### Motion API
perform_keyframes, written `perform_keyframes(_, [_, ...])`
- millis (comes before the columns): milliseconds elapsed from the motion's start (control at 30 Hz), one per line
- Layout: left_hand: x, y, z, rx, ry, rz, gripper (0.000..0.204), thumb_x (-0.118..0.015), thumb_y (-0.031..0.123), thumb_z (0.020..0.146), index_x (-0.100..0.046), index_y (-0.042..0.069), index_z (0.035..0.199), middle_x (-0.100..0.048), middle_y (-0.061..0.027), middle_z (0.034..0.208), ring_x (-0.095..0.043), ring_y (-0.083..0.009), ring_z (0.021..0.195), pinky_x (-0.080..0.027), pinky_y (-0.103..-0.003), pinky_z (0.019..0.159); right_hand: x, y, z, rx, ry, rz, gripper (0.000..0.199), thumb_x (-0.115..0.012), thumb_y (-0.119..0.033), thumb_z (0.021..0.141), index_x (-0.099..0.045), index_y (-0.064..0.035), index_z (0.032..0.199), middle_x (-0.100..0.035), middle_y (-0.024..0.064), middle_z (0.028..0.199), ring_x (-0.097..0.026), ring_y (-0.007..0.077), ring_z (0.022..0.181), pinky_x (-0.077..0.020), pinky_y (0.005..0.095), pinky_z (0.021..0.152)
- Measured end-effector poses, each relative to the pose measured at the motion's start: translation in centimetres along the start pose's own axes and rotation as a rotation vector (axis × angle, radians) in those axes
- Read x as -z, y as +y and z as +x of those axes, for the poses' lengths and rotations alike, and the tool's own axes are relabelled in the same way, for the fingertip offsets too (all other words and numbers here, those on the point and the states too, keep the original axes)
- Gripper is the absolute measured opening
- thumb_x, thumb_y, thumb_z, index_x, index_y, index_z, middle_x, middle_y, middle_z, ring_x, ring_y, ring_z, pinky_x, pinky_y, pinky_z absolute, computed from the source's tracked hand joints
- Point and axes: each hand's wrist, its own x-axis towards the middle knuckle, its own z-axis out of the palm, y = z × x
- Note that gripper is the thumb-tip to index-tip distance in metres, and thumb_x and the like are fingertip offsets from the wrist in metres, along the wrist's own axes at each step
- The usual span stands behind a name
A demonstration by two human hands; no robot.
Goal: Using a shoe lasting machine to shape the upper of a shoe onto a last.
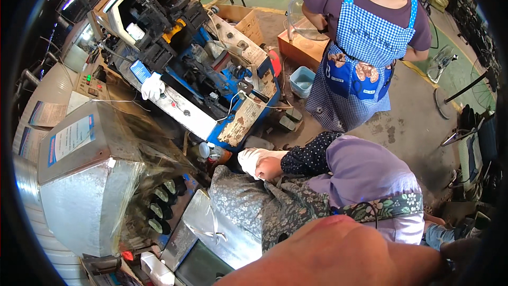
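Currently, pale fabric [250, 161] lies against the fingers [262, 171], near the floral apron [248, 201].

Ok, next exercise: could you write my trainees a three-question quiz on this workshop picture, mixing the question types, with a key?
1. True or false: the silver pliers-like tool lies on the metal surface.
2. Choose one: the small tub beside the standing person is
A. red
B. light blue
C. yellow
3. Fill in: the dark sleeve near the flowered fabric is patterned with white ____.

Key: 1. True; 2. B; 3. dots
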Motion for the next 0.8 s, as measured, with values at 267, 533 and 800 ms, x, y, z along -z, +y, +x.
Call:
perform_keyframes(267, [2.0, -1.9, -3.0, 0.135, 0.070, -0.092, 0.073, -0.071, 0.037, 0.086, -0.044, -0.005, 0.139, -0.058, -0.0219, 0.130, -0.058, -0.0328, 0.114, -0.046, -0.041, 0.098, -0.9, 1.1, 0.6, -0.079, -0.036, 0.001, 0.017, -0.062, -0.024, 0.079, -0.074, -0.0143, 0.084, -0.071, 0.0100, 0.085, -0.067, 0.0304, 0.082, -0.0515, 0.0443, 0.072])
perform_keyframes(533, [4.7, -3.3, -5.9, 0.254, 0.175, -0.257, 0.073, -0.071, 0.037, 0.086, -0.043, -0.005, 0.139, -0.058, -0.0223, 0.129, -0.058, -0.0330, 0.113, -0.046, -0.041, 0.098, 3.2, -13.3, 11.3, 0.381, -0.395, 0.375, 0.039, -0.066, -0.034, 0.092, -0.063, -0.0053, 0.118, -0.070, 0.0149, 0.105, -0.068, 0.0277, 0.093, -0.0532, 0.0391, 0.078])
perform_keyframes(800, [-2.8, 9.5, -4.9, -0.440, -0.355, 0.006, 0.096, -0.079, 0.036, 0.082, -0.026, -0.009, 0.149, -0.058, -0.0280, 0.128, -0.059, -0.0331, 0.116, -0.043, -0.040, 0.102, 4.5, -18.8, 13.7, 0.324, 0.274, 0.415, 0.033, -0.058, -0.025, 0.093, -0.062, -0.0054, 0.120, -0.071, 0.0167, 0.100, -0.069, 0.0328, 0.093, -0.0542, 0.0413, 0.080])
